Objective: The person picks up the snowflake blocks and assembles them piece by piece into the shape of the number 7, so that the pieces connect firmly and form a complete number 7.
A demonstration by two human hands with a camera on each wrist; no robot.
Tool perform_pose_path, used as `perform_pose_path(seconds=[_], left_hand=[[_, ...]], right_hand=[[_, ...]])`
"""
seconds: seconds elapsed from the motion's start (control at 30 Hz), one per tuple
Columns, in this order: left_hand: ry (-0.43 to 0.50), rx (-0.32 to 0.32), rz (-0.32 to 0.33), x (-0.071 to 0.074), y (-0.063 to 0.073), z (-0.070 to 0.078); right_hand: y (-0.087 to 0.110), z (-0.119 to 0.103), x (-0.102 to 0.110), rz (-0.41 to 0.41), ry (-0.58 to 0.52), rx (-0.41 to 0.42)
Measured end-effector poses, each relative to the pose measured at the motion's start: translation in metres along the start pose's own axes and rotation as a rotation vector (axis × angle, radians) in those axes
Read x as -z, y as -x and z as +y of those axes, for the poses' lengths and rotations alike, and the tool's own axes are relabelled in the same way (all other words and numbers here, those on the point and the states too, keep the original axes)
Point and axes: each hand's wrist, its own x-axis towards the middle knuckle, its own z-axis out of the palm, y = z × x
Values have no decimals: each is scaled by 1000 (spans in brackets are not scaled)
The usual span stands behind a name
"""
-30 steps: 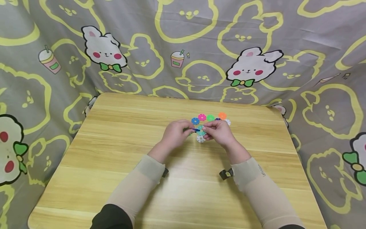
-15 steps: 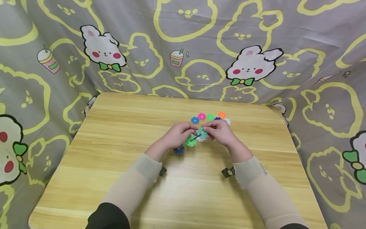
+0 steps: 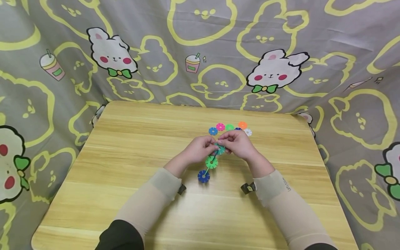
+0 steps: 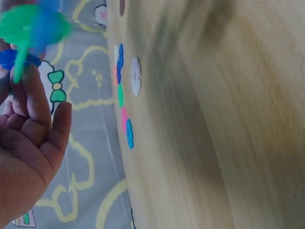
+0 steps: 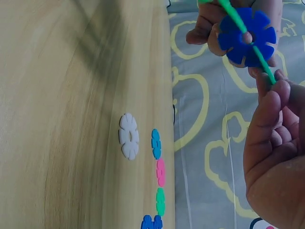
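Chain of flat, notched plastic discs [image 3: 214, 159] slants from the fingertips of the left hand [image 3: 200, 149] and right hand [image 3: 239, 143] down toward the person's body and slightly leftward. Along that long axis, a teal disc [image 3: 221, 150] sits up by the fingertips, a bright green disc [image 3: 208, 163] midway and a dark blue disc [image 3: 201, 177] at the low end, nearer the left forearm than the right. Both hands pinch the chain at its upper end, one from either side, fingertips nearly meeting (just which disc the left has is partly covered). The right grips a green disc seen edge-on [image 5: 264, 66] in its wrist view. Beyond the hands, toward the curtain, loose discs lie on the wooden table [image 3: 125, 166]; of these, the white disc [image 3: 248, 132] and the orange disc [image 3: 242, 125] are nearer the right hand.
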Motion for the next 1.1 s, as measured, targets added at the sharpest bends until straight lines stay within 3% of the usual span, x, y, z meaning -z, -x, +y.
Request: perform_pose_path(seconds=[0.13, 0.33, 0.43, 0.77, 1.1], left_hand=[[7, 24, 42, 1, 2, -1], [9, 79, 104, 6, 5, -2], [7, 102, 148, 8, 6, -2], [64, 134, 211, 8, 7, -4], [130, 125, 239, 7, 5, -9]], right_hand=[[1, 2, 3, 50, -65, -27], [3, 20, 24, 206, -102, -136], [3, 32, 36, 268, -22, -185], [-3, 70, 50, 337, 474, -249], [-10, 79, 49, 325, 594, -299]])
